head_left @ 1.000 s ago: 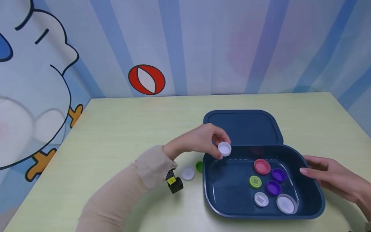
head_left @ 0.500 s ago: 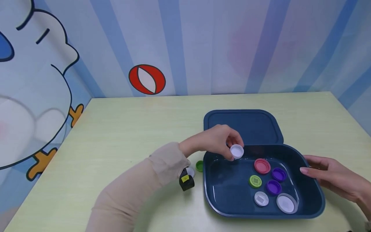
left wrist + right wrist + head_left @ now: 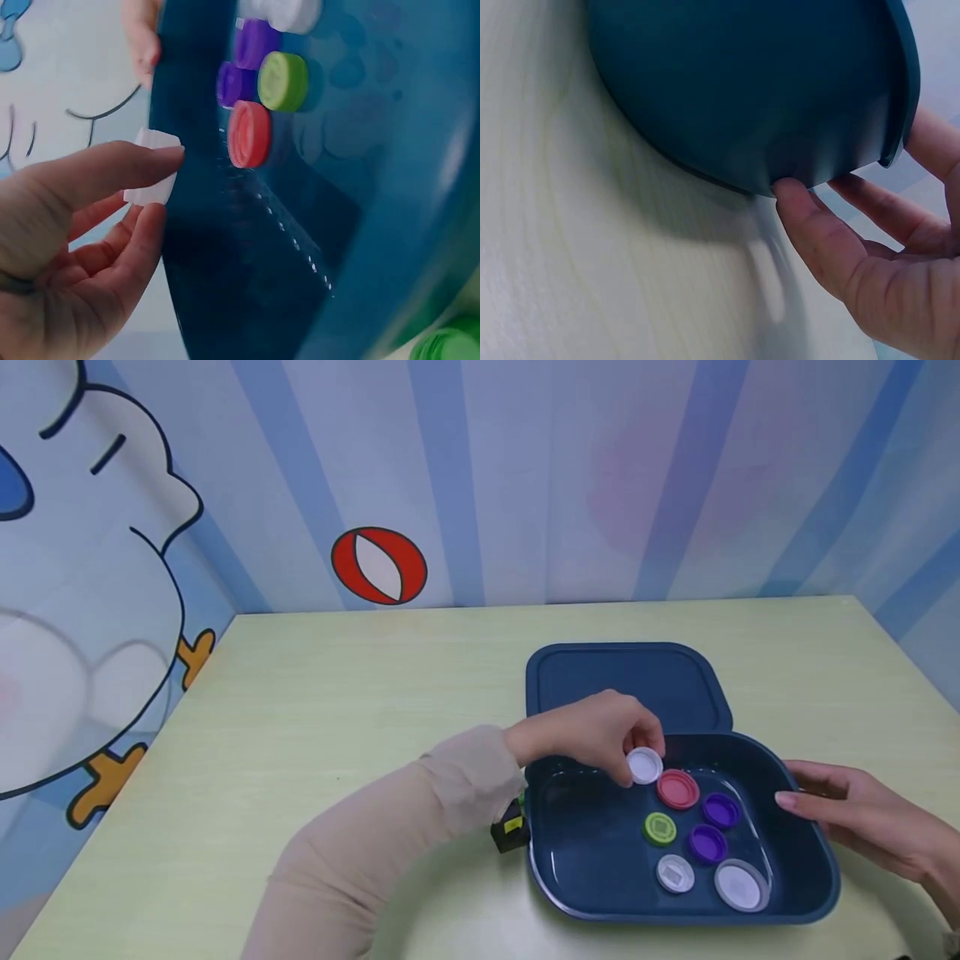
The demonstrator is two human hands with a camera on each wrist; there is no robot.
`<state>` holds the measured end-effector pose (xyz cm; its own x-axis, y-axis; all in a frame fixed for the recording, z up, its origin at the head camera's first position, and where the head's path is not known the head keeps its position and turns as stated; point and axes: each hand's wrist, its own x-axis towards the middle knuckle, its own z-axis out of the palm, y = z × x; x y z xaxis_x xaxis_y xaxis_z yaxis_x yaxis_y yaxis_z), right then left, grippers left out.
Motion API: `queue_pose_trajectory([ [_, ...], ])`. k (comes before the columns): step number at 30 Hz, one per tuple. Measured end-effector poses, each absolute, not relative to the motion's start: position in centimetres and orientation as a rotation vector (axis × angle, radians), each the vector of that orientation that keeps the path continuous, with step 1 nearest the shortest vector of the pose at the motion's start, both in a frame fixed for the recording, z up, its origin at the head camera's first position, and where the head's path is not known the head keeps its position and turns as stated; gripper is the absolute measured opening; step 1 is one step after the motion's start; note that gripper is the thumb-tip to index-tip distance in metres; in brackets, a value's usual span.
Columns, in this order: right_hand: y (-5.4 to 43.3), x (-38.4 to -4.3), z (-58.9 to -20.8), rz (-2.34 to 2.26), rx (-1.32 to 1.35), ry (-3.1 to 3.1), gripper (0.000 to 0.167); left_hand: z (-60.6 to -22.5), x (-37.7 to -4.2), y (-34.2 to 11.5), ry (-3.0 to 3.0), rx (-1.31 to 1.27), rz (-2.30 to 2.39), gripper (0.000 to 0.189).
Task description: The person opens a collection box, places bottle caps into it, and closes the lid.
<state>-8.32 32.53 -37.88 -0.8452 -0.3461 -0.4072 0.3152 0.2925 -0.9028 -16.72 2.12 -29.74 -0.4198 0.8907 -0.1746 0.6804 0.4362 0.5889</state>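
Between thumb and fingertips my left hand (image 3: 607, 731) pinches a small white bottle cap (image 3: 645, 766) over the back part of a dark blue plastic box (image 3: 585, 868). The cap's open side faces the head camera. Inside the box lie a pink cap (image 3: 678, 790), a lime green cap (image 3: 660, 829), two purple caps (image 3: 707, 843), a white cap (image 3: 675, 874) and a larger white cap (image 3: 742, 886). At the box's right end, my right hand (image 3: 862, 818) holds the wall, thumb at the rim and fingers outside.
Behind the box a flat dark blue lid (image 3: 622, 677) lies on the pale table (image 3: 337, 693). A green cap (image 3: 450, 346) sits outside the box, mostly hidden by the left sleeve in the head view. A printed wall (image 3: 510, 485) stands behind the table.
My left hand has moved right and slightly nearer with the white cap, from the box's back left corner to beside the pink cap. The right hand and box have stayed put.
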Motion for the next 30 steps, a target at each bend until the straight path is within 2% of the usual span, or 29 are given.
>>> queue_pose_trajectory([
  [12,32.7,-8.4,-38.0,-1.616,-0.045,2.008,0.064,-29.3,-15.9,4.3,2.152,1.528,0.152,0.031],
  [20,32.7,-8.3,-38.1,-1.599,-0.033,2.012,0.065,-29.4,-15.6,5.5,2.056,1.445,0.016,0.034],
  [30,32.7,-8.3,-38.1,-1.594,-0.024,2.019,0.065,-30.6,-15.5,6.3,2.097,1.349,-0.19,0.022],
])
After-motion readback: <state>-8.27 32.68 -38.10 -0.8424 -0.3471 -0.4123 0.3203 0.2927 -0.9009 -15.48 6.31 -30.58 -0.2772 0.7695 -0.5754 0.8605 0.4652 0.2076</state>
